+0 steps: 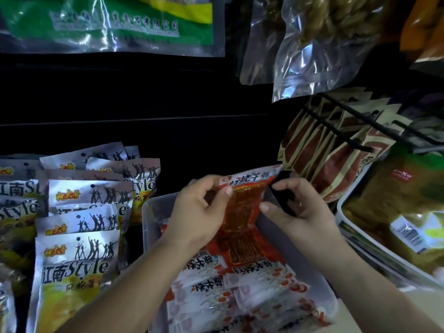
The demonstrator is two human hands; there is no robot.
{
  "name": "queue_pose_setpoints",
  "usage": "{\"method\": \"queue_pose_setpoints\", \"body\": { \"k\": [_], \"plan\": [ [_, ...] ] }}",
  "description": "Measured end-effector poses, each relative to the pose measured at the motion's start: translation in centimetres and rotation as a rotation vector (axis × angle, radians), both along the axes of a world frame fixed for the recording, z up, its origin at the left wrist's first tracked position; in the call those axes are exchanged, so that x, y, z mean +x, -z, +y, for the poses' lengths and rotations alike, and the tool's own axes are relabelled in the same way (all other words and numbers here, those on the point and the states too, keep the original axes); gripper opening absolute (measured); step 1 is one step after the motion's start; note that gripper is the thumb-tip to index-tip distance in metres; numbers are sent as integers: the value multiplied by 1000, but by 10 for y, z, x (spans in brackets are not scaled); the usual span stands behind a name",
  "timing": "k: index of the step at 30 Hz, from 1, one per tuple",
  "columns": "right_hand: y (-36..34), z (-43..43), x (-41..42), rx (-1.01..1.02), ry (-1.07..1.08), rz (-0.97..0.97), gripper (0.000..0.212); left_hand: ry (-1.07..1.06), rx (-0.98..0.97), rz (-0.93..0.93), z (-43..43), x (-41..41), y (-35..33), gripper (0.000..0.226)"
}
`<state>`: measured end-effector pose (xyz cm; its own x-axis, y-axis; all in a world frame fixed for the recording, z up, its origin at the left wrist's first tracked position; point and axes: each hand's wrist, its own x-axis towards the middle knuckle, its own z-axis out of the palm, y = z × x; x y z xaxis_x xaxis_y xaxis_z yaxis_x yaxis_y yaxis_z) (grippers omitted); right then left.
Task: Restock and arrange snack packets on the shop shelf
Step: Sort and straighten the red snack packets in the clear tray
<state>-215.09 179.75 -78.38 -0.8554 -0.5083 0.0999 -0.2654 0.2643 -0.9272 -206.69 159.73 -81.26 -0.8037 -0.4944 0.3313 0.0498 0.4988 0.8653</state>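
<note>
Red clear-windowed snack packet (242, 205), upright over clear plastic tub (153, 212) of matching flat-laid packets (240, 284), pinched at either side edge by left hand (199, 207) and right hand (300, 212), seemingly to square it for stocking.

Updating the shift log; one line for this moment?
left hand: grips red snack packet | right hand: holds same packet | packet: upright over clear tub | tub: more red packets lying inside

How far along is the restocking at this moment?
Done: silver Style packets sit in rows on the left, and the clear tub already holds several red-and-white packets. In hand: left hand and right hand hold one red packet above it. Left: setting it in.
</note>
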Motion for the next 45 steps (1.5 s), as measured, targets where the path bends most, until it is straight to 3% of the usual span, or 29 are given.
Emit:
{"method": "queue_pose_setpoints", "body": {
  "k": [3,7,11,14,18,21,26,31,34,36,37,40,42,45],
  "plan": [
    [-19,1,0,-211,-98,-37,22,149,268,-69,12,20,-26,9],
    [-26,7,13,-227,-145,-106,22,43,515,-36,25,38,-34,23],
    [-20,14,24,-47,-220,-241,45,230,493,-158,34,49,-31,38],
    [-25,16,26,-112,-229,-388,52,273,559,-176,34,52,-33,51],
    [-29,13,29,-269,-85,-548,46,392,492,-300,25,62,-30,65],
    [-30,15,28,-319,-57,-523,50,382,395,-349,28,66,-26,60],
    [-20,31,31,-14,-317,-372,101,249,423,-261,33,64,-23,55],
    [-10,33,35,38,-362,-328,98,373,615,-263,35,67,-23,74],
    [0,33,34,124,-247,-101,88,283,438,-292,38,67,-16,75],
    [1,29,34,198,-118,166,67,255,207,-262,41,67,-15,69],
    [-2,25,36,157,-130,211,58,264,38,-219,43,67,-16,62],
    [-10,10,39,-99,-270,33,50,361,-332,-80,51,63,-12,28],
    [-15,4,41,-92,-271,26,49,436,-384,-29,58,63,-10,14],
    [-13,12,40,-19,-141,18,57,396,-156,-17,59,67,-9,16]
  ]
}}
